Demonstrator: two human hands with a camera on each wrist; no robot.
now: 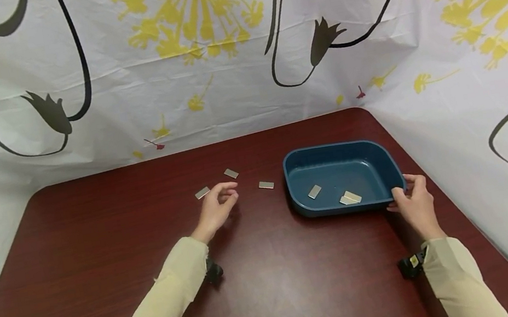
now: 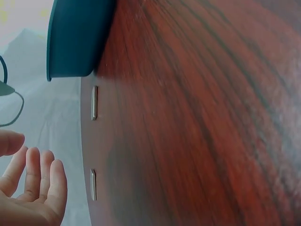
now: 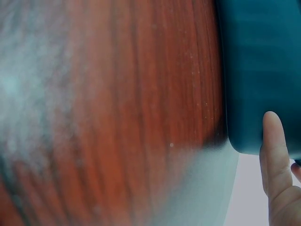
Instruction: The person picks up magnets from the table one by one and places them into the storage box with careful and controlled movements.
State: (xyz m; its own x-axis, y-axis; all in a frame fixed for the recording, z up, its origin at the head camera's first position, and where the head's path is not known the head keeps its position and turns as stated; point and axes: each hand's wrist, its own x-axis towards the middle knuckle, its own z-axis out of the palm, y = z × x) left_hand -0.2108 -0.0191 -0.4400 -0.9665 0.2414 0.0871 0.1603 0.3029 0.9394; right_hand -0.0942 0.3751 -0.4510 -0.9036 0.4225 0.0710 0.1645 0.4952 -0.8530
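My left hand [image 1: 217,208] hovers over the table among three small flat metallic rectangles, its fingers loosely bent with nothing visible between them. One rectangle [image 1: 202,192] lies just beside its knuckles, another [image 1: 231,173] farther back, and a third [image 1: 266,185] to its right. In the left wrist view the left hand [image 2: 35,193] has its thumb apart from the fingers. My right hand [image 1: 415,205] grips the near right corner of a blue rectangular tray [image 1: 349,209], thumb at the rim. Inside the tray lie a single rectangle [image 1: 314,191] and two overlapping rectangles [image 1: 350,197].
The dark red wooden table [image 1: 273,277] has rounded far corners. A white cloth [image 1: 234,95] with yellow and grey flower prints hangs behind it and along its sides. The tray stands near the table's right edge. Each wrist wears a small black camera [image 1: 411,265].
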